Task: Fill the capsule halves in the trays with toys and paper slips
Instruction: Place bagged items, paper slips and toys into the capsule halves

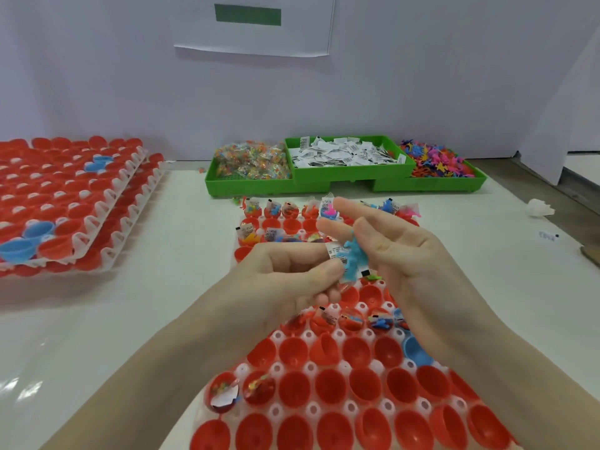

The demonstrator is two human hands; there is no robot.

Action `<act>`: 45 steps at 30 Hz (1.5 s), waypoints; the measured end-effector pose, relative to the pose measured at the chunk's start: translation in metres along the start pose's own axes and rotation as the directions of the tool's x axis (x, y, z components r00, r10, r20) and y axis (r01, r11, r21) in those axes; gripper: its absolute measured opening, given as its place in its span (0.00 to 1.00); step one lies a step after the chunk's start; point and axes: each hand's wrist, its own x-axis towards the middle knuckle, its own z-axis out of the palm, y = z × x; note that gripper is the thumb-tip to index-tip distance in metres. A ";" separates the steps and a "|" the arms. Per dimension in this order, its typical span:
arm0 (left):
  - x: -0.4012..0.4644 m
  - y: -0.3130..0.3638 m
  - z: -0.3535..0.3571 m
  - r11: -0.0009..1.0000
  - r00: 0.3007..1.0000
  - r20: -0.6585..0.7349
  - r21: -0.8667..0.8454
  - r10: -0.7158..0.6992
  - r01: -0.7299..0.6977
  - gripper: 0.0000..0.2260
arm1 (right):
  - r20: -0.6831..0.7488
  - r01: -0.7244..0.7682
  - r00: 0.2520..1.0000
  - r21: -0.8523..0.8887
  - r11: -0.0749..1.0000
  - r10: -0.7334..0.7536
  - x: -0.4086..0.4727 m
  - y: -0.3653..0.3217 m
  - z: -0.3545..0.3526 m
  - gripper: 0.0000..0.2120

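Both hands meet above the tray point(293, 349). Left hand point(292, 271) pinches a paper slip point(335, 251); right hand point(386, 251) holds a blue toy point(354, 259) against it, upper fingers loose. Empty red capsule halves point(329, 381) sit directly below and nearer the wrists; filled ones lie beyond the fingertips. Risk: slip and toy separate on release, or bounce out of the shallow half into a neighbouring one. Forearms could nudge near halves.

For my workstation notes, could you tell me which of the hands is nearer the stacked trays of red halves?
Left. The left hand is on the stacked trays' side; the right hand is farther over, beyond it.
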 end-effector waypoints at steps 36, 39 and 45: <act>-0.042 -0.024 -0.018 0.748 0.934 -0.145 0.644 0.327 -0.162 0.07 | 0.122 -0.130 0.981 -0.151 0.980 0.149 -0.016 0.023 0.012 0.08; -0.053 -0.041 -0.023 0.455 0.956 0.018 0.877 0.293 -0.156 0.10 | 0.072 -0.016 0.997 -0.312 0.950 0.040 -0.017 0.027 0.012 0.05; -0.058 -0.049 -0.017 0.145 0.963 0.179 0.967 0.203 -0.210 0.15 | 0.123 0.175 0.984 -0.532 0.828 -0.129 -0.030 0.030 0.013 0.01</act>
